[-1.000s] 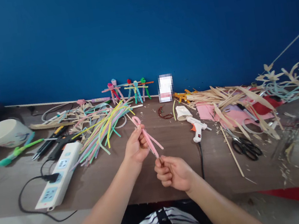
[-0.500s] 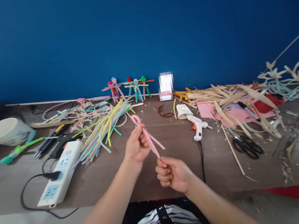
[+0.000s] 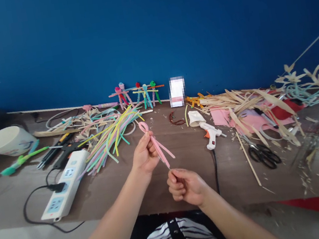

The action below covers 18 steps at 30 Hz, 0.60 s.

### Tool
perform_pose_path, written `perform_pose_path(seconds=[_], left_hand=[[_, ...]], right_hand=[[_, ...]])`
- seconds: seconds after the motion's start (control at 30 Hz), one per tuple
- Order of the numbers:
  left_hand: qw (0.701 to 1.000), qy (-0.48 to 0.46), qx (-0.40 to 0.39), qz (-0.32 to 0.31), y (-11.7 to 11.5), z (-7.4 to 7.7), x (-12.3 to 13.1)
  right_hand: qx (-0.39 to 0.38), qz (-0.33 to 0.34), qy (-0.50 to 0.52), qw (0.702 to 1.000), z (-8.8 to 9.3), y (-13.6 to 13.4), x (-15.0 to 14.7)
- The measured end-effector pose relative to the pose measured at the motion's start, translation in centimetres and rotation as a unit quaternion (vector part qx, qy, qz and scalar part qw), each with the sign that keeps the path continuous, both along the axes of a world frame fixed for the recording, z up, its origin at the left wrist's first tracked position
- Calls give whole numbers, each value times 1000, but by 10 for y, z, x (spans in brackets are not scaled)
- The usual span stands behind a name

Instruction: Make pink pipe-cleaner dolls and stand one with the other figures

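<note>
A pink pipe cleaner [image 3: 159, 151] is bent into a small loop at its top, with two legs hanging down to the right. My left hand [image 3: 146, 152] pinches it just below the loop, fingers curled. Lower and to the right, my right hand [image 3: 185, 186] is closed, thumb and forefinger pinched at the tip of the longer leg, where a thin dark end shows. Behind my left hand lies a loose bundle of pastel pipe cleaners [image 3: 105, 144]. Several small pipe-cleaner figures [image 3: 145, 93] stand against the blue wall.
On the left are a white power strip [image 3: 64, 187], a dark glue gun [image 3: 65, 154] and a white bowl [image 3: 7, 141]. To the right lie a white glue gun [image 3: 212, 135], black-handled scissors [image 3: 263, 155], a thin stick [image 3: 248, 160] and dried strips [image 3: 241, 100] over pink sheets.
My right fingers have slid slightly down to the very tip of the pink pipe cleaner's longer leg. My left hand keeps its pinch, shifted slightly left.
</note>
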State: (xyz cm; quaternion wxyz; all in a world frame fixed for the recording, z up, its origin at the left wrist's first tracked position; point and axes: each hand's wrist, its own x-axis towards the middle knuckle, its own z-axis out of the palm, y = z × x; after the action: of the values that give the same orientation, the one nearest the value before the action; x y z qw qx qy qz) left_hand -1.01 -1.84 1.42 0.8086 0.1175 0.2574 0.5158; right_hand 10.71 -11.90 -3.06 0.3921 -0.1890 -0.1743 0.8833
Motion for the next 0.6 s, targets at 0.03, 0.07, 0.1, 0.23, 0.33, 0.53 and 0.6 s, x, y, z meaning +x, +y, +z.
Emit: perform_pose_path(seconds=[0.03,0.07,0.1,0.23,0.33,0.53,0.6], left_hand=[[1000,-1,0,-2,0,0,0],[1000,-1,0,-4,0,0,0],[1000,0,-1,-7,0,0,1],[1000,8,-6,-8,-1,0,2],[1000,10,-2,-11,0,-2,3],[1000,18,-1,-14,-1,-5,5],[1000,18,0,-19,-1,-5,5]], right_hand=[[-2,1,8,1000,0,0,0],[-4,-1,14,1000,-1,-1,-1],[-5,-5,18,1000,-2,-1,-1],[-6,-15,12,1000,-4,-3,-2],[-9,-15,7,1000,-4,-4,-2],[-6,-12,6,1000,-5,-8,-2],[-2,-11,8,1000,-6,-9,-1]])
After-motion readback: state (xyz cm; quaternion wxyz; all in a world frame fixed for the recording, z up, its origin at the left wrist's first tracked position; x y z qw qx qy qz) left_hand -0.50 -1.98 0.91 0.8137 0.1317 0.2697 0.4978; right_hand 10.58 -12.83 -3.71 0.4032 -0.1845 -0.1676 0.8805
